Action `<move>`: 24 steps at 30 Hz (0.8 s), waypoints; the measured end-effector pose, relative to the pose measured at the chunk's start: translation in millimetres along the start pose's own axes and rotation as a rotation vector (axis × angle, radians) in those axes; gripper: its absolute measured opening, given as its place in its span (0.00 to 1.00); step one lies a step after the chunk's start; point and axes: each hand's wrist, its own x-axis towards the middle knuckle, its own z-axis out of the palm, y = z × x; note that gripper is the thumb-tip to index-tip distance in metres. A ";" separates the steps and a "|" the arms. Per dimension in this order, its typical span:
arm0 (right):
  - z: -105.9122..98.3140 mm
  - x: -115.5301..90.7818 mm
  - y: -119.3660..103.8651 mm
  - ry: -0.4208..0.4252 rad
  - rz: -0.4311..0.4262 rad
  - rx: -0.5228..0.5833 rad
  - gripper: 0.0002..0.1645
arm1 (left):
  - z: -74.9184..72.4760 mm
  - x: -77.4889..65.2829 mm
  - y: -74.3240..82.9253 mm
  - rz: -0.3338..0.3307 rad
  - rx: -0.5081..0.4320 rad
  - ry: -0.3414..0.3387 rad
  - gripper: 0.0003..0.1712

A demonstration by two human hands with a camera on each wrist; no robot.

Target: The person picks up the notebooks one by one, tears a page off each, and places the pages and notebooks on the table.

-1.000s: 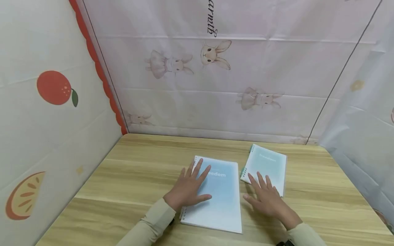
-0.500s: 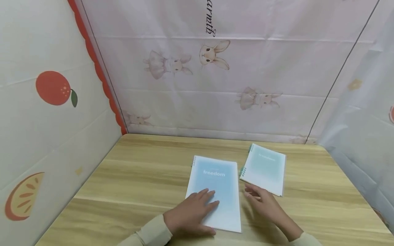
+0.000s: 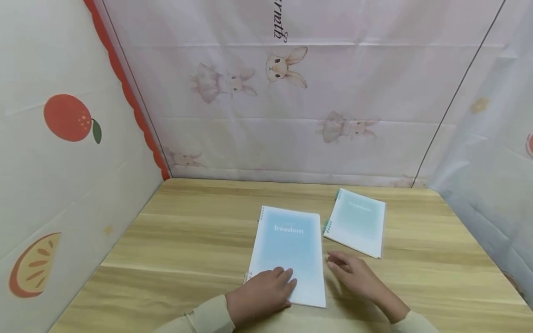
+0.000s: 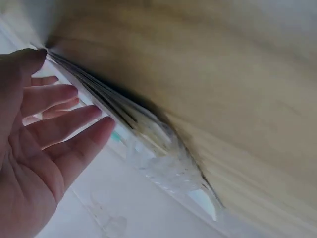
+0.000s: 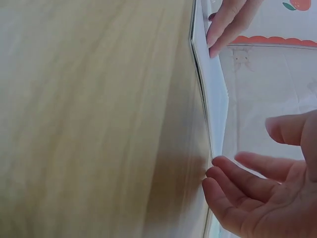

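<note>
A large blue spiral notebook [image 3: 287,249] lies closed on the wooden table, "freedom" printed on its cover. My left hand [image 3: 264,296] lies over its lower left part, fingers spread loosely on the cover. In the left wrist view the thumb [image 4: 34,60] is right at the notebook's edge, the page edges [image 4: 106,101] showing side-on. Between the two notebooks, my right hand [image 3: 354,275] hovers with loosely bent fingers and holds nothing. Its fingertips [image 5: 218,161] are close to the blue notebook's right side. A smaller green spiral notebook [image 3: 358,222] lies beyond this hand.
The wooden table [image 3: 187,236] extends to both sides of the notebooks. A cloth wall with rabbit prints [image 3: 233,148] stands along the back edge. Another cloth wall with fruit prints [image 3: 79,185] closes the left side, and a pale one [image 3: 491,185] hangs at right.
My left hand has slid down from the upper cover to the blue notebook's lower left. The right hand has drawn back from the green notebook, its fingers bending. Both notebooks stay in place.
</note>
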 end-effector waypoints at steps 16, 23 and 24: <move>-9.8 -20.7 0.3 -0.193 -0.387 -0.492 0.15 | -7.9 2.9 5.0 0.047 -0.022 0.003 0.26; -10.8 -25.0 0.2 -0.216 -0.390 -0.500 0.16 | -5.7 4.8 1.5 0.090 0.037 0.022 0.23; -10.7 -25.4 0.5 -0.218 -0.388 -0.498 0.16 | -5.7 4.9 1.4 0.094 0.027 0.022 0.23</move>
